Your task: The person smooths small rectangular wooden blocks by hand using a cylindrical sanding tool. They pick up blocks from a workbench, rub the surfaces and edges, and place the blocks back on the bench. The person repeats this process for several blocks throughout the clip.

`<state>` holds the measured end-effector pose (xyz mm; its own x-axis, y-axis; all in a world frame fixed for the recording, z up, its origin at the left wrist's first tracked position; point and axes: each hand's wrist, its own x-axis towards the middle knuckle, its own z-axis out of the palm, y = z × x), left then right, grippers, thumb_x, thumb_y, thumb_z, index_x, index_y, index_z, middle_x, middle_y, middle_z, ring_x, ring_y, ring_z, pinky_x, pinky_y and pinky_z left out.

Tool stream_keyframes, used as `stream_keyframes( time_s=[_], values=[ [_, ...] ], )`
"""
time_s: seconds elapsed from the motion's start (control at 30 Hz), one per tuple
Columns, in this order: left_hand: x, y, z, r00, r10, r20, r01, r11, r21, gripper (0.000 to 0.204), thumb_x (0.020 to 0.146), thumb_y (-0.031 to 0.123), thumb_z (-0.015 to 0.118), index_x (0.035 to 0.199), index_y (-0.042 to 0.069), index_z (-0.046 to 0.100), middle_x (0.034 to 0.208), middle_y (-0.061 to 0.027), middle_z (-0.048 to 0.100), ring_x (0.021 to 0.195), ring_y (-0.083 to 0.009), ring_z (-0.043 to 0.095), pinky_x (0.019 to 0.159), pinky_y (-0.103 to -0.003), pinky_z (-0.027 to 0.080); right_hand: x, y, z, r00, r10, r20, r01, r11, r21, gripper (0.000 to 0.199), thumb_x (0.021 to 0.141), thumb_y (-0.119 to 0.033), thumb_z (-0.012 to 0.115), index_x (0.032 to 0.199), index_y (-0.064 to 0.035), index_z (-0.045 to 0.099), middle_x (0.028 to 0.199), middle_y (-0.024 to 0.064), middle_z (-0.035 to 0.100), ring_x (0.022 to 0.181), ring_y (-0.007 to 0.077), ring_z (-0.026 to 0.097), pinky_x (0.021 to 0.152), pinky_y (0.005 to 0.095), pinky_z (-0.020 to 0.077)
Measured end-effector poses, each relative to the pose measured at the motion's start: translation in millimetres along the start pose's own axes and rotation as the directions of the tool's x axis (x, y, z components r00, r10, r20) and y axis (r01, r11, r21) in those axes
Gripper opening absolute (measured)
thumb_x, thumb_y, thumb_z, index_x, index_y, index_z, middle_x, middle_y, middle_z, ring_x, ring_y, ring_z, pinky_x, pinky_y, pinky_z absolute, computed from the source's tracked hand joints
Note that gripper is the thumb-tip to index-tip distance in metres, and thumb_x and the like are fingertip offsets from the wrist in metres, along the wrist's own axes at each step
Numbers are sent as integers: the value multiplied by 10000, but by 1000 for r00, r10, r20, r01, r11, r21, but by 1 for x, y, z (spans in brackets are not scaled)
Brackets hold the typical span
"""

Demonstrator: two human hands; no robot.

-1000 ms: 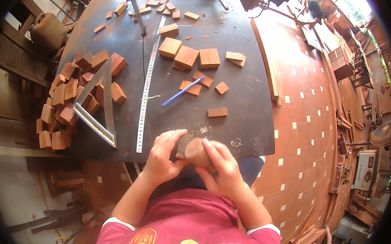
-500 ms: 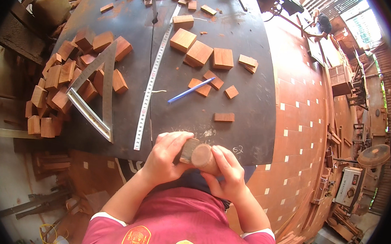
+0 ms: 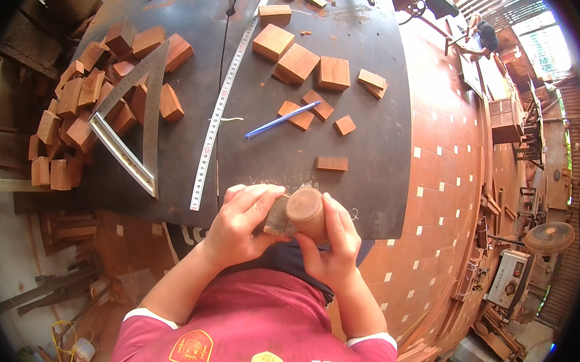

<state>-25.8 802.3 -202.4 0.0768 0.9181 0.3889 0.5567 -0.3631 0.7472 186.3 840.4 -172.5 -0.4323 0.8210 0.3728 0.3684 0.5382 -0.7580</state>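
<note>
Just over the table's near edge, my left hand [image 3: 237,221] is closed around a flat grey-brown block [image 3: 276,219]. My right hand [image 3: 334,241] grips a round wooden cylinder [image 3: 306,206], its circular end turned up. The block and the cylinder are side by side and appear to touch; the exact contact is hidden. Beyond them on the dark table [image 3: 370,193] lies a small wooden block [image 3: 331,164]. A blue pen [image 3: 281,120] rests partly across another small wooden piece [image 3: 296,114].
At the left, a metal triangle square [image 3: 152,117] leans over a heap of wooden blocks [image 3: 71,95]. A white measuring tape [image 3: 220,109] runs lengthwise along the table. Larger wooden blocks [image 3: 297,64] stand farther back. Off to the right, another person [image 3: 485,36] is far across the tiled floor [image 3: 430,191].
The cylinder and both hands have risen slightly toward the table, with the cylinder's round end tipped a little more upward. The whole view has shifted slightly. Both grips stay the same.
</note>
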Motion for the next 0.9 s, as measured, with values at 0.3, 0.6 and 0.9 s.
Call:
stream_keyframes(
  time_s=[0.3,0.6,0.9],
  values=[
    [-2,-3,2,1000,11,11,-12,999,42,752,753,294,931,1379,-14,650,1270,-147,731,1148,-344,701,1040,-446,468,-14,-11,-6,999,-31,33,32,999,-26,763,772,4,887,1463,77,572,1266,310,677,1150,476,688,1009,484,563],
    [-2,-1,2,1000,20,6,-21,999,43,748,733,303,934,1357,-10,666,1266,-151,728,1153,-344,697,1038,-442,472,-31,-14,-6,1000,-7,22,7,1000,3,761,789,-11,884,1473,88,566,1279,312,679,1146,460,701,1008,474,573],
    [-1,-1,2,1000,29,5,-30,998,63,711,768,324,914,1352,1,670,1252,-150,721,1152,-340,691,1038,-449,468,-29,-23,-7,999,-22,36,22,1000,-1,791,787,1,885,1497,80,545,1297,303,669,1152,440,702,999,448,574]
  ],
)
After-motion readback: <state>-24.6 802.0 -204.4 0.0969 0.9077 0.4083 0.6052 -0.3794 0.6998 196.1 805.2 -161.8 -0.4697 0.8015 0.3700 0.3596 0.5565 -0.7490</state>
